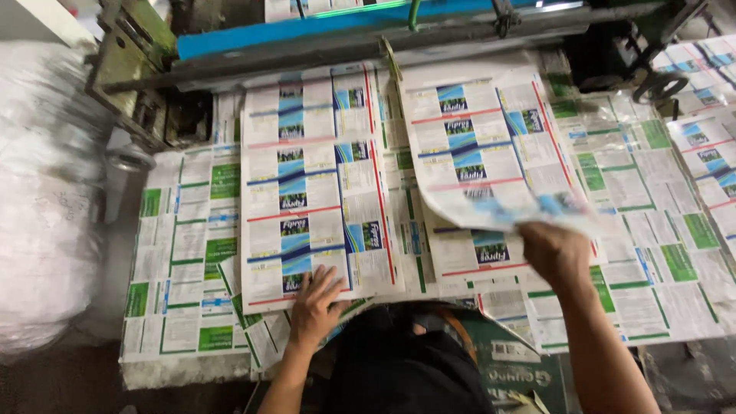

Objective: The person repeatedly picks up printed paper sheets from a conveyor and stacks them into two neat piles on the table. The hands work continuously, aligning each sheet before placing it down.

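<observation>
My left hand (316, 305) lies flat, fingers spread, on the near edge of a stack of printed sheets (314, 180) with blue, red and white label panels. My right hand (553, 251) grips the near edge of a loose printed sheet (491, 146) of the same kind, lifted and curling above a second stack (468, 257) to the right. The lifted sheet's near edge is blurred.
Green-and-white printed sheets (184, 245) cover the table left and right (644, 199). A printing machine with a blue bar (322, 31) and green metal frame (130, 46) runs along the back. A white wrapped bundle (42, 199) stands at the left. A black handwheel (659, 84) sits at back right.
</observation>
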